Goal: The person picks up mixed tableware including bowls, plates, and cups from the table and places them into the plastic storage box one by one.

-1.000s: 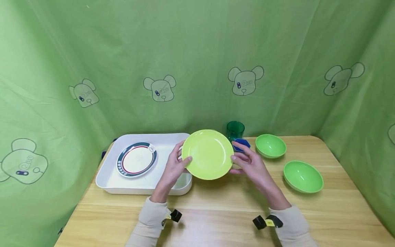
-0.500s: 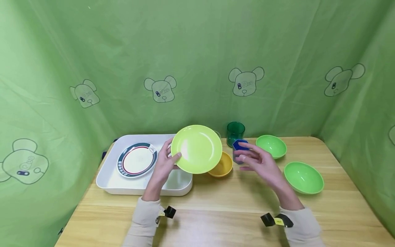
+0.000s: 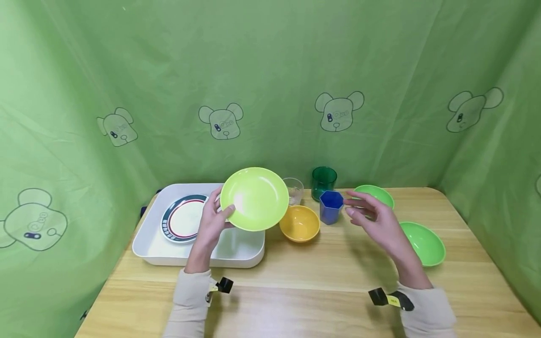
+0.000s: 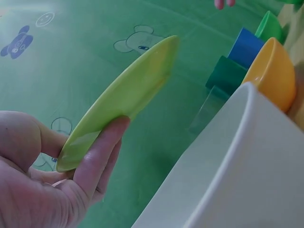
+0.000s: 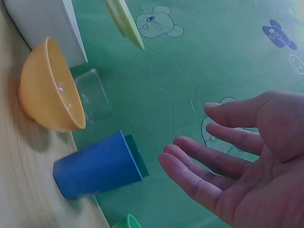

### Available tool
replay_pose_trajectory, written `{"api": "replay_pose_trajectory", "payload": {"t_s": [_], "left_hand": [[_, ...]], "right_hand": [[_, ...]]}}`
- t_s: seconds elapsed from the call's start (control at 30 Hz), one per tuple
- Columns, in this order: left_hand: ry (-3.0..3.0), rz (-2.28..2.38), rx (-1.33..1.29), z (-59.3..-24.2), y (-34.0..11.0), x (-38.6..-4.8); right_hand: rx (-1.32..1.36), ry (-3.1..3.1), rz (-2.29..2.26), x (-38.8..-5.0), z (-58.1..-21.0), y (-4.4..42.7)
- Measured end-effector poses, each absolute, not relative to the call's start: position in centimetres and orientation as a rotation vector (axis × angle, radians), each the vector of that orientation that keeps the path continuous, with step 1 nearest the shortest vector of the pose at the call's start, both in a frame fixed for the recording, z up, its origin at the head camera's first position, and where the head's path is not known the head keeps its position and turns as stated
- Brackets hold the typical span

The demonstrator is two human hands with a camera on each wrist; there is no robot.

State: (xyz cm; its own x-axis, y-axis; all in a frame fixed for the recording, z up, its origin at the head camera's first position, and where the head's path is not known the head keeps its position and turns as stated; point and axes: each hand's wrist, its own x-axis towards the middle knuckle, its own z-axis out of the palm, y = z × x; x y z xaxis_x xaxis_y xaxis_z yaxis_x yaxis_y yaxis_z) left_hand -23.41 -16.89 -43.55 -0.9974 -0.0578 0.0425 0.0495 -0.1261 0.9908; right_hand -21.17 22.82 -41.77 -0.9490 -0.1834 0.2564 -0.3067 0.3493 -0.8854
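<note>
A yellow-green plate is held in the air by my left hand, tilted toward the head camera. In the left wrist view the thumb and fingers pinch the rim of the plate. Below it stands a white tray with a white plate in it, banded in dark teal and red. My right hand is in the air, its fingers loosely bent and apart, holding nothing. Nearest to it is a blue hexagonal cup; the right wrist view shows a gap between hand and cup.
An orange bowl sits right of the tray, with a clear cup behind it. A dark green cup stands behind the blue one. Two green bowls, a far one and a near one, lie at the right. Green curtain surrounds the table.
My right hand has let go of the yellow-green plate and moved right. My left hand has carried the plate left over the tray, uncovering the orange bowl, the clear cup and the blue cup.
</note>
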Motion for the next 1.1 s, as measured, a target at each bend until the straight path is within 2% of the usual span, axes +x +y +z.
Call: {"api": "replay_pose_trajectory", "payload": {"t_s": [0.63,1.1], "left_hand": [[-1.998,-2.242,0.193,-42.9,-21.2,-23.3],[-1.933,-2.263,0.261,-42.8,-23.4,-23.0]], "right_hand": [[0.36,-2.599,1.292,-21.3,-42.0,26.9],[0.223,-2.664,1.263,-21.0,-41.7,29.5]]}}
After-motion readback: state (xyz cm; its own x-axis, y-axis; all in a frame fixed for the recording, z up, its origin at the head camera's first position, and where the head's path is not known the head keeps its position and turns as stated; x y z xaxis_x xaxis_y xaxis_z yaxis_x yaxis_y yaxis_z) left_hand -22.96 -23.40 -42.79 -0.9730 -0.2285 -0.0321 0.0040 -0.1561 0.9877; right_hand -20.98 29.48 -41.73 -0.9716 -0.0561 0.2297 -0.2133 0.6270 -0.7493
